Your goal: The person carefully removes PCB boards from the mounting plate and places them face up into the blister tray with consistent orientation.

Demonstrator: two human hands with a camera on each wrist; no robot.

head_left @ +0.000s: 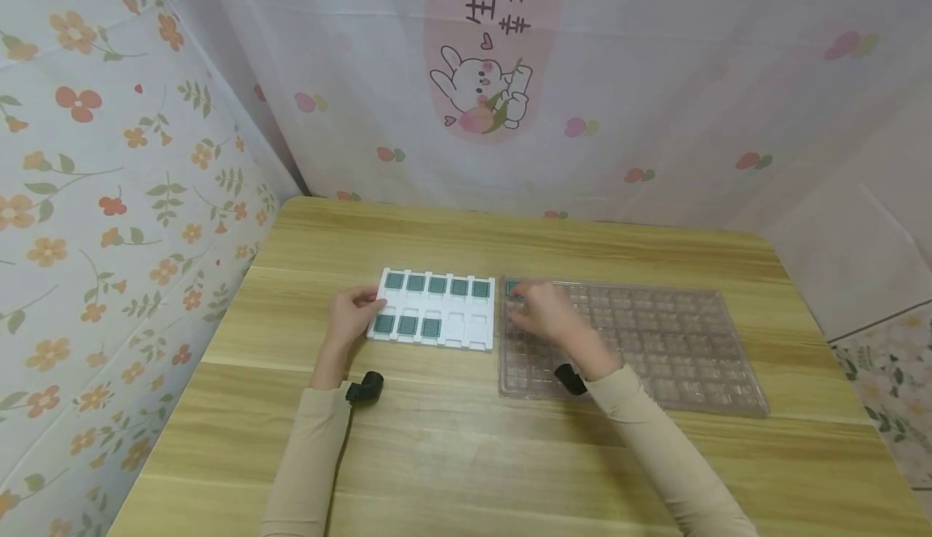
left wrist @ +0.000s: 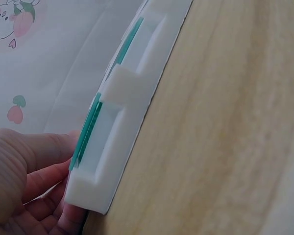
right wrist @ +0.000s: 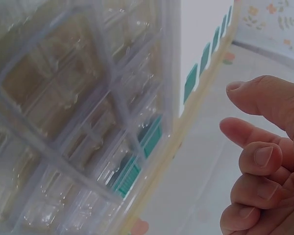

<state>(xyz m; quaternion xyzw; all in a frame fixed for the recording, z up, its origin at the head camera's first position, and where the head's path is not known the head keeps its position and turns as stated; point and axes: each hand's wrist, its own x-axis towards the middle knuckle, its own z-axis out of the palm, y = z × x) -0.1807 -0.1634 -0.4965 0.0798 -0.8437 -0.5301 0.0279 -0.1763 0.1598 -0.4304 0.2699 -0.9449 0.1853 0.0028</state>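
Note:
A white plastic tray holds several green square pieces, which look like small circuit boards, in two rows; the lower row has three, at its left. My left hand grips this tray's left edge, thumb on top and fingers against the side in the left wrist view. Over the upper left corner of a clear compartment tray is my right hand. In the right wrist view its thumb and index finger stand apart with nothing between them. Two green pieces sit in adjoining corner compartments there.
Both trays lie side by side on a wood-grain table. A floral curtain hangs at the left, and a printed cloth with a rabbit hangs behind the table. Black wrist cameras are worn on both wrists.

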